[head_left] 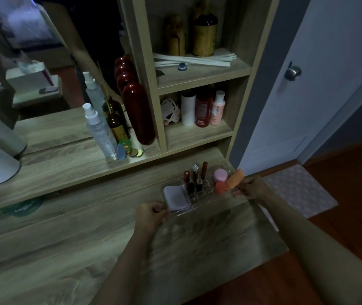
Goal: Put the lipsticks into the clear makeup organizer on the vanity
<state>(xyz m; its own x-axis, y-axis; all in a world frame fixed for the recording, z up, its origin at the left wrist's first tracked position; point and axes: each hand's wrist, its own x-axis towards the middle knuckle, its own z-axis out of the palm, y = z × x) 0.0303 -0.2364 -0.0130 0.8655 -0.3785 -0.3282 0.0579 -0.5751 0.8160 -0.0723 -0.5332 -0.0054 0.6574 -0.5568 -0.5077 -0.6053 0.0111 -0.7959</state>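
The clear makeup organizer [206, 200] sits on the wooden vanity top [197, 243], below the shelves. Several lipsticks [194, 180] stand upright in its middle slots. A white compact [174, 199] lies in its left section, and a pink jar [220, 175] and a coral round item [220, 187] are on its right. My left hand [151, 215] grips the organizer's front left corner. My right hand [250, 187] is at the organizer's right end, fingers closed on an orange tube [235, 178].
Shelves rise behind the organizer with bottles [203, 107]. A tall dark red bottle [139, 113], a spray bottle [100, 130] and a mirror [32, 62] stand to the left. A white door [307, 84] and a floor mat [301, 190] are on the right.
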